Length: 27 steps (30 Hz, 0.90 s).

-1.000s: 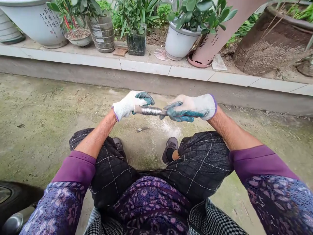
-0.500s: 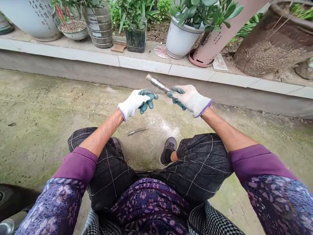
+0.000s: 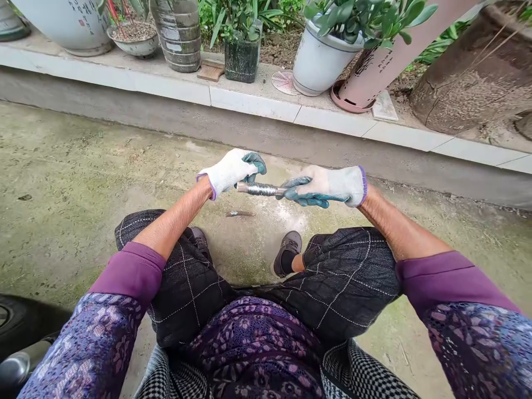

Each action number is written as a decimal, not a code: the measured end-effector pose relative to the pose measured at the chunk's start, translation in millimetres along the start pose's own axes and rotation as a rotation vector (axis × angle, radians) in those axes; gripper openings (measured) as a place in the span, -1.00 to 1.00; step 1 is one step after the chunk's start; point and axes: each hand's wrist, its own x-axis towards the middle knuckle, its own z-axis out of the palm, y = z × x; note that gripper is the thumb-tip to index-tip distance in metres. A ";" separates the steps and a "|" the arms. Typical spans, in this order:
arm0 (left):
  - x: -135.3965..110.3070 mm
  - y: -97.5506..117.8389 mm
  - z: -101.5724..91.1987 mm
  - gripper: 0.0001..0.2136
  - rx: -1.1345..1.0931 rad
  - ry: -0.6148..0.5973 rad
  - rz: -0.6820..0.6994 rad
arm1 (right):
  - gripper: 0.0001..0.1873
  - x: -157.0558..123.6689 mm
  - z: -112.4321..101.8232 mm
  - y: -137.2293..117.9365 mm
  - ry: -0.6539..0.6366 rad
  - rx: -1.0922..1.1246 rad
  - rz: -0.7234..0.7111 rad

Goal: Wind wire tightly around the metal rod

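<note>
Both of my hands wear white gloves with teal palms. A short metal rod wound with thin wire lies level between them, above my knees. My right hand is closed around the rod's right end. My left hand is curled at the rod's left end, its fingers pinched there on the rod or its wire. A second small metal piece lies on the concrete ground below, between my feet.
A raised tiled ledge runs across ahead, carrying a white plant pot, a dark pot, a grey ribbed pot and a large brown pot. A black rounded object sits at lower left.
Half a second ago my right hand held the rod tilted up, apart from my left hand. The rod has come down level again and my left hand has closed on its left end.
</note>
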 end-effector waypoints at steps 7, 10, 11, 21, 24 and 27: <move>-3.7 -4.2 9.1 -0.89 0.014 -0.055 -0.082 | -0.80 31.8 -11.6 13.8 0.416 -0.646 0.092; -1.1 -3.7 7.7 -0.89 -0.080 -0.026 -0.055 | -0.72 29.7 -21.3 10.3 0.621 -0.442 0.051; -0.3 -2.8 6.4 -0.89 -0.110 -0.030 -0.051 | -0.71 27.2 -22.3 6.7 0.658 -0.331 0.054; -2.9 6.6 -6.9 -0.89 -0.187 -0.011 -0.090 | -0.46 1.4 -14.3 -17.2 0.350 0.318 -0.097; -5.0 3.7 -7.1 -0.89 -0.066 -0.039 -0.082 | -0.47 -1.7 -13.6 -8.1 0.081 0.157 -0.020; -6.2 2.4 -1.0 -0.90 0.095 -0.049 -0.136 | -0.64 4.4 -8.7 -1.5 -0.018 -0.156 0.085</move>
